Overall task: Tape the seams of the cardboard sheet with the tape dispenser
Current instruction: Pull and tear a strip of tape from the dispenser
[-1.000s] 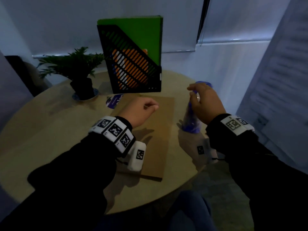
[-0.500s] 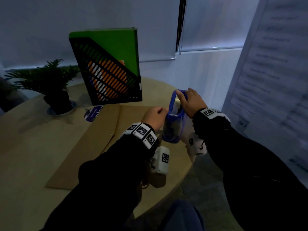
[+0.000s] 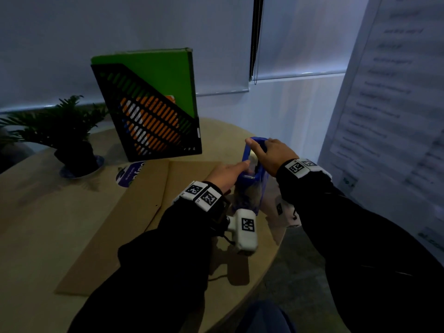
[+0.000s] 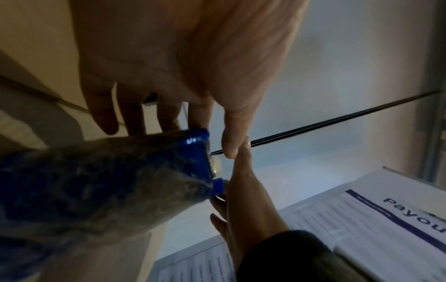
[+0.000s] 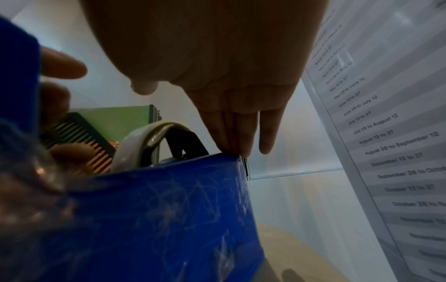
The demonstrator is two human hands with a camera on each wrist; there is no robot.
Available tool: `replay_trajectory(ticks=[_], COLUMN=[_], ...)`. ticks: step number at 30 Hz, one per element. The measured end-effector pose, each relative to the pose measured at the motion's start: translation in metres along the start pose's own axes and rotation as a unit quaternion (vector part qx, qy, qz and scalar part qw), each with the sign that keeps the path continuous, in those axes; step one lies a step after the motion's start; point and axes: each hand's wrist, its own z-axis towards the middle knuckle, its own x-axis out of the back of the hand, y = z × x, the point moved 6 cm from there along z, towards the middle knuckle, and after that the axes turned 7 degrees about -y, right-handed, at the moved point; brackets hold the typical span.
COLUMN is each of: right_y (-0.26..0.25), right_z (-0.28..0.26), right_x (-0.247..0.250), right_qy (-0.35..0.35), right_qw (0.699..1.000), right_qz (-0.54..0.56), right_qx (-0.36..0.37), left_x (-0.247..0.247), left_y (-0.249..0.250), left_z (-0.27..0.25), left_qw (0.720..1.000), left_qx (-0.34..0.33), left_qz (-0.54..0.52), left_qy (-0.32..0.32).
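Standing on end: the blue plastic tape dispenser [image 3: 249, 174] is upright at the right edge of the table, its lower part wrapped in cloudy clear film; a whitish roll of tape [image 5: 142, 143] shows inside its top in the right wrist view.
Dispenser position: just beside the right side of the cardboard, between the two hands.
Right hand [image 3: 276, 157]: on top of the dispenser, thumb hooked over the far end of the upper frame; in the right wrist view its straight, close-set fingers [image 5: 237, 131] touch the top edge with their tips.
Right grip state: holding the frame from above; how tightly cannot be told.
Left hand [image 3: 224, 175]: reaching in from the left, fingers extended and loosely spread, tips against the near side of the dispenser.
Left thumb: its tip meets a finger of the right hand in the left wrist view; whether anything lies between them cannot be told.
Flat brown cardboard sheet [image 3: 134, 207]: lying on the table with a lengthwise crease, partly under the left forearm.
Round light wooden table [image 3: 36, 212]: carries all items.
Black slotted file holder [image 3: 149, 118]: upright behind the cardboard, holding a green folder [image 3: 156, 68].
Small potted green plant [image 3: 64, 126]: far left, well apart from the dispenser.
Printed white sheets [image 3: 396, 97]: hanging at right, text blurred.
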Motion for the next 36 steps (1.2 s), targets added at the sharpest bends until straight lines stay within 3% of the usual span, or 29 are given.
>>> replay_trajectory(ticks=[10, 22, 36], right_y=[0.0, 0.003, 0.003], right_z=[0.002, 0.005, 0.006], right_x=[0.0, -0.003, -0.004], right_qy=[-0.005, -0.006, -0.001], right_qw=[1.0, 1.0, 1.0], right_qz=[-0.016, -0.012, -0.028], right_qx=[0.004, 0.002, 0.004], left_x=[-0.003, -0.005, -0.013], left_y=[0.008, 0.002, -0.015], left_z=[0.0, -0.017, -0.027], left_qw=[0.996, 0.994, 0.987], left_qx=[0.026, 0.047, 0.002], left_qz=[-0.089, -0.097, -0.163], left_qy=[-0.008, -0.029, -0.004])
